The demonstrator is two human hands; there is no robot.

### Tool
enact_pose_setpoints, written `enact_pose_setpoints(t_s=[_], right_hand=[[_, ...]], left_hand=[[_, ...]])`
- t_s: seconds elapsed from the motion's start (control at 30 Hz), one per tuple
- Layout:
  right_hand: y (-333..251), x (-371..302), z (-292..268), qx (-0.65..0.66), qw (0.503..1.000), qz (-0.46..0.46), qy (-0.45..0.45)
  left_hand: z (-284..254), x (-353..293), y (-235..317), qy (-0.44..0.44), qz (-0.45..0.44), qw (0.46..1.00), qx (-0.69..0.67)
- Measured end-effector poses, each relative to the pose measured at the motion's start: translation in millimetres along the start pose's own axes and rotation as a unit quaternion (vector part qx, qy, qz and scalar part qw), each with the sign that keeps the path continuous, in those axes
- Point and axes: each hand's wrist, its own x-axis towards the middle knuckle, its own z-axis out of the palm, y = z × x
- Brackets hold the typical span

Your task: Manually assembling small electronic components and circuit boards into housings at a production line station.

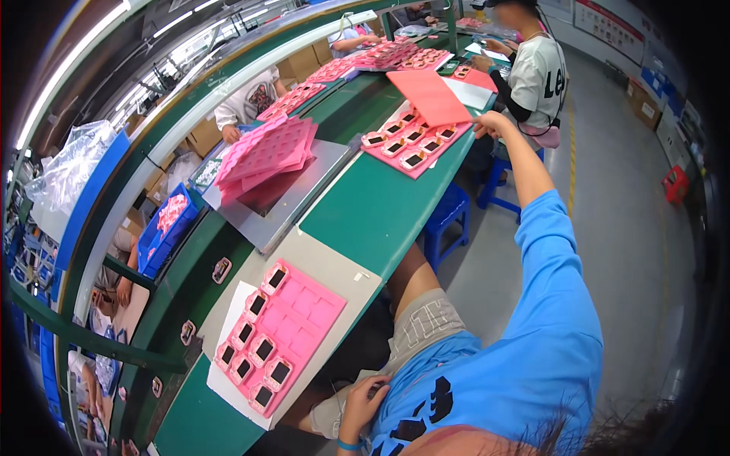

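Observation:
At the far right of the bench, my right hand (493, 125) is closed on the near corner of a flat salmon-pink sheet (430, 99). The sheet tilts over a pink foam tray (414, 172), covering its back part. Small pink-rimmed devices with dark square screens (413, 160) fill the tray's visible part. Low by my lap, my left hand (361, 406) rests against my blue shirt with fingers curled; a dark spot shows between them, too small to name. Nearer on the bench, another pink foam tray (308, 308) has several such devices (264, 349) along its left and near side and bare pockets elsewhere.
Stacked pink foam trays (266, 156) lean on a metal plate (258, 220). Beyond it, several devices sit along the dark green conveyor (201, 300). A blue bin (156, 247) holds pink parts. Blue stools (449, 220) stand beneath the bench edge; a co-worker (536, 72) stands ahead.

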Motion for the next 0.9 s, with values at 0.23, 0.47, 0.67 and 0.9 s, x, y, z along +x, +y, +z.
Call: enact_pose_setpoints(t_s=[0.23,0.47,0.67,0.9], right_hand=[[-15,-29,53,-0.091,0.985,-0.140,0.039],[-111,-105,282,-0.073,0.902,-0.425,-0.032],[-92,-136,422,-0.019,0.852,-0.501,-0.151],[-90,-134,433,0.048,0.860,-0.482,-0.159]], left_hand=[[-3,12,-40,-0.072,-0.022,0.997,-0.029],[-18,99,-75,-0.231,-0.111,0.960,0.110],[60,163,-137,-0.219,0.010,0.969,0.116],[104,168,-241,-0.238,0.051,0.970,0.029]])
